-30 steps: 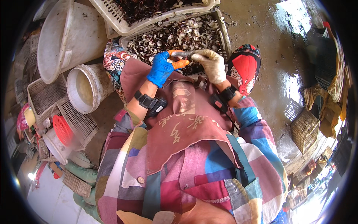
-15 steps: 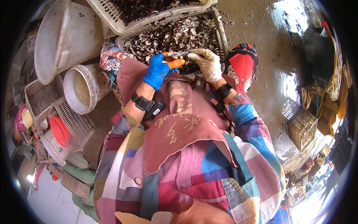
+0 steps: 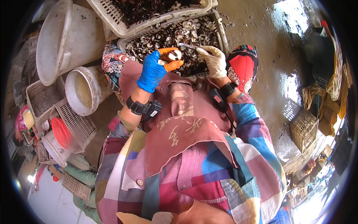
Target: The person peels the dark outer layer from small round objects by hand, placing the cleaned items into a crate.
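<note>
My left hand [image 3: 153,70], in a blue glove with orange finger covers, is closed round a small round shellfish [image 3: 175,55], white with a dark middle. The thumb and fingers pinch it from below and above. In my right hand [image 3: 214,62], gloved in dirty white, is a short narrow knife [image 3: 187,46]; its blade points left, apart from the shellfish. Both hands are over the near side of a white plastic crate [image 3: 223,33] full of loose white and dark shellfish pieces [image 3: 186,31].
A second crate [image 3: 149,23] with dark shellfish matter overlaps the far side. To the left stand a large pale tub [image 3: 87,33], a white bucket [image 3: 93,89], several crates and a red basket [image 3: 61,132]. Wet muddy floor [image 3: 261,44] and a beige crate [image 3: 302,127] lie to the right.
My hands have moved apart: the left lower and slightly left, the right slightly to the right with the knife. The shellfish's white and dark face now shows in my left fingers.
</note>
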Tool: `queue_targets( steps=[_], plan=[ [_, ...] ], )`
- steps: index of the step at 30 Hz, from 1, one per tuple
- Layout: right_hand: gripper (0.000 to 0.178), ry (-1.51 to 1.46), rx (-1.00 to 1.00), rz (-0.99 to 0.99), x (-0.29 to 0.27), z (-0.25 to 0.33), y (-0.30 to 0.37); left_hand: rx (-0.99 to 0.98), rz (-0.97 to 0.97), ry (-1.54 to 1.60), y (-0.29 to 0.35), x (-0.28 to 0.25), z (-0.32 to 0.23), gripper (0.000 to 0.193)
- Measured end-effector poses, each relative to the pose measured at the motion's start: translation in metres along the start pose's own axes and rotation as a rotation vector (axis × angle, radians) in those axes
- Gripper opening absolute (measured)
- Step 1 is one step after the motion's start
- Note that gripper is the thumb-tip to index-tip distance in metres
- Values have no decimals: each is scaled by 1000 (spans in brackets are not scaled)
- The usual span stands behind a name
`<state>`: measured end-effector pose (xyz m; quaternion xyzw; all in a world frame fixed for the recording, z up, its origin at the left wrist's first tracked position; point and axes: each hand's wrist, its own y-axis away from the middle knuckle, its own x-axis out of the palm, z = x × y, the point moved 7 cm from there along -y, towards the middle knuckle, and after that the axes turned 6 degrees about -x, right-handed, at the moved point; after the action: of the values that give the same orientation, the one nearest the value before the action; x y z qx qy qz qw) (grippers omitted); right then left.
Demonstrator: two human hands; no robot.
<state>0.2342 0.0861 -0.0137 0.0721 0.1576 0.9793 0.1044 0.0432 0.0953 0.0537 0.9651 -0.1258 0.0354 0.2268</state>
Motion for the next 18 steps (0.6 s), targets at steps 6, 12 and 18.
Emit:
queue_targets(
  steps=[6, 12, 18],
  plan=[
    [16, 138, -351, 73, -1, 41, 11, 115, -85, -53, -2, -11, 1, 41],
    [15, 572, -774, 222, 11, 83, 17, 170, -98, -160, -3, -12, 7, 41],
    [17, 179, -219, 177, 17, 46, 12, 189, -175, -187, -7, -17, 7, 38]
  ],
)
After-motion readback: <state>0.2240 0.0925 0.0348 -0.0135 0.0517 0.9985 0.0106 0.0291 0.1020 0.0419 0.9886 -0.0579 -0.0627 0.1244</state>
